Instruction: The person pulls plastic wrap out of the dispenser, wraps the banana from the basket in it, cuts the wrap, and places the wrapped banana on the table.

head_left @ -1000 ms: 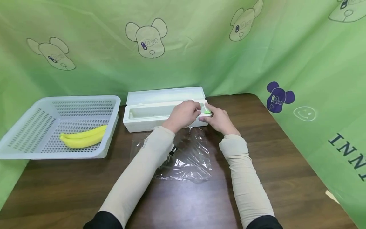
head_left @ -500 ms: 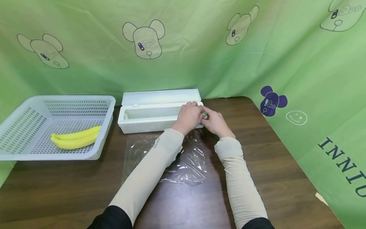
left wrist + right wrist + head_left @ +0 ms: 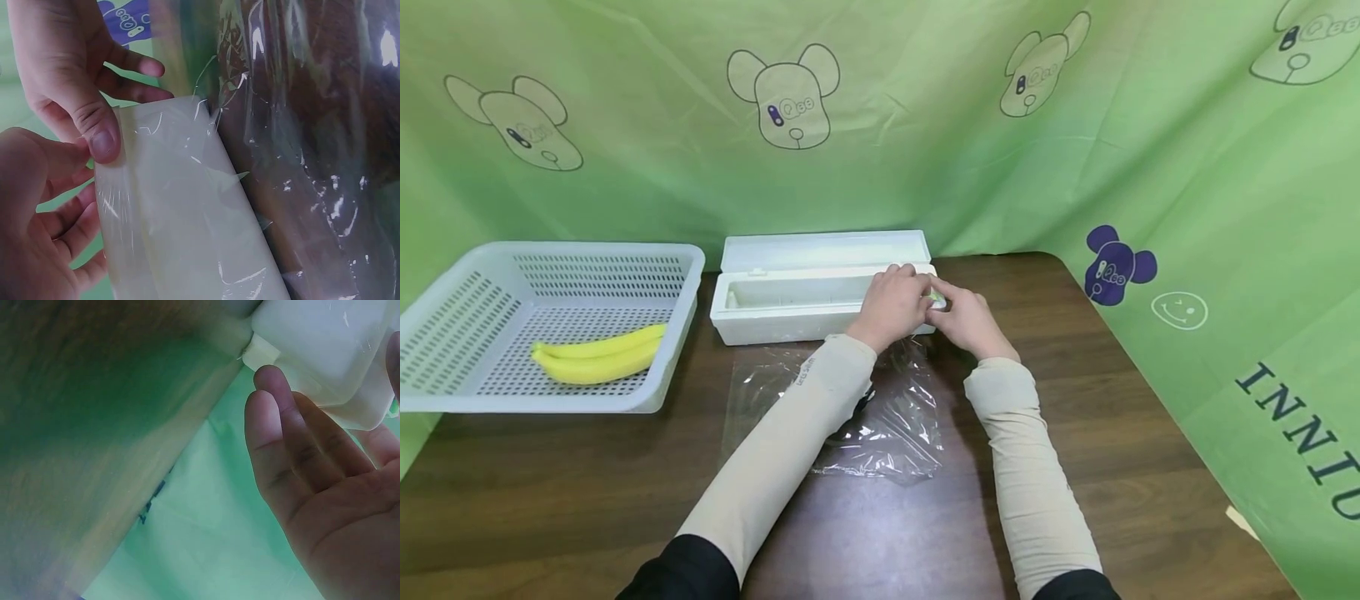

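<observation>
A long white cling film dispenser [image 3: 775, 325] stands at the back of the table with its lid [image 3: 827, 248] up. Clear film [image 3: 895, 450] hangs from its front onto the tabletop. My left hand [image 3: 891, 308] reaches over the dispenser's right end, fingers bent at its edge; whether they pinch anything is hidden. My right hand [image 3: 966, 321] holds that end from the right. In the left wrist view, its thumb [image 3: 104, 145] presses on the corner, close to my left fingers. A bit of green plastic [image 3: 937, 297] shows between the hands.
A white perforated basket [image 3: 677, 358] sits at the left, with yellow bananas [image 3: 598, 357] inside. A green printed curtain [image 3: 895, 167] rises behind the table and along its right side. A dark thing partly under the left sleeve lies on the film.
My left hand has shifted right, up against the right hand, and covers more of the dispenser's right end. The right fingers have closed in nearer. The view has shifted slightly.
</observation>
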The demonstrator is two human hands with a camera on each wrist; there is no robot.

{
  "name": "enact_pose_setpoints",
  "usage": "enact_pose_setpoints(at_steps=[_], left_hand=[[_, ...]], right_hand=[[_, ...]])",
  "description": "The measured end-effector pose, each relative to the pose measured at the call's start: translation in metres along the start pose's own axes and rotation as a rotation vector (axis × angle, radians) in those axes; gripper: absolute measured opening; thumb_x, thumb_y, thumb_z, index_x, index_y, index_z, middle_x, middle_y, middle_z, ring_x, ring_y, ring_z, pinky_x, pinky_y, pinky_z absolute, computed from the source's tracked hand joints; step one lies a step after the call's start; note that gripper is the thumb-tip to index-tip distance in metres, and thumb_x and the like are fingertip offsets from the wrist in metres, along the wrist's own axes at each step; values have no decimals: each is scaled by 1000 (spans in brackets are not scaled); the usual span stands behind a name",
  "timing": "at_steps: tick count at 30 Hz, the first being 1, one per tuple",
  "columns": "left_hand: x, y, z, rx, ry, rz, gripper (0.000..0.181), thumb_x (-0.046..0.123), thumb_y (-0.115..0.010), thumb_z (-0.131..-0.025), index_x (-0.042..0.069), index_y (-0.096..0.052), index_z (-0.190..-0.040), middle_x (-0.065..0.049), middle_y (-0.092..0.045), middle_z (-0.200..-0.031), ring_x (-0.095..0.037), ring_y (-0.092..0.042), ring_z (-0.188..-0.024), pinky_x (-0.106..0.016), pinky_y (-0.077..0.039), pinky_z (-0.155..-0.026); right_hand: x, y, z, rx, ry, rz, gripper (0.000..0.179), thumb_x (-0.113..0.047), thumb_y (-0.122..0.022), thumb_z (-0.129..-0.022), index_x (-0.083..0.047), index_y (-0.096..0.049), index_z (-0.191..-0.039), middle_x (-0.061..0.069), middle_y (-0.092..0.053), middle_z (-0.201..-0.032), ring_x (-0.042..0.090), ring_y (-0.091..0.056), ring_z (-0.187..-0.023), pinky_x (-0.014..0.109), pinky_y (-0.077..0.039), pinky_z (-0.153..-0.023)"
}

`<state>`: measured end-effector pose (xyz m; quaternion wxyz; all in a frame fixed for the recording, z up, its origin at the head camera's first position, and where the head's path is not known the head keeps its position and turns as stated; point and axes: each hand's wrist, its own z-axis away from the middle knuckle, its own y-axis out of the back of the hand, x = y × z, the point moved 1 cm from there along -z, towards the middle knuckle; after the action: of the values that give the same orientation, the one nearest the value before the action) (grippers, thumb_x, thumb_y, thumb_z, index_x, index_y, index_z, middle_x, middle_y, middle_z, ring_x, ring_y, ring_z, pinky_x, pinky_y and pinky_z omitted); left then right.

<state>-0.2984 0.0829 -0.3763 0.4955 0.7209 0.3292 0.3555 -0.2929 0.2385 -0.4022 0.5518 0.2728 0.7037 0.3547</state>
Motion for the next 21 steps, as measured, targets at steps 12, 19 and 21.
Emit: enact_pose_setpoints(at_steps=[12,19,21], left_hand=[[-1,1,0,2,-1,-10,16,31,-64,-100,17,-71,-105,1,-62,-102,-19,-54,-94,-34,-45,-83],[-2,2,1,-11,7,-15,16,31,-65,-99,17,-70,-104,1,-61,-101,-19,-54,-93,-33,-45,-83],[-2,2,1,-14,7,-17,16,31,-65,-99,17,-70,-104,1,-61,-101,-19,-53,-93,-33,-44,-83]], right_hand=[[-1,1,-1,9,-14,-8,65,-27,-74,-93,-11,-48,-151,23,-57,-137,40,-55,-118,52,-44,-98],[-1,0,0,9,-14,-16,67,-29,-76,-92,-11,-47,-151,20,-51,-144,39,-55,-119,52,-43,-99],[-1,0,0,8,-17,-19,67,-29,-76,-93,-11,-47,-151,19,-51,-145,39,-56,-116,51,-43,-99]])
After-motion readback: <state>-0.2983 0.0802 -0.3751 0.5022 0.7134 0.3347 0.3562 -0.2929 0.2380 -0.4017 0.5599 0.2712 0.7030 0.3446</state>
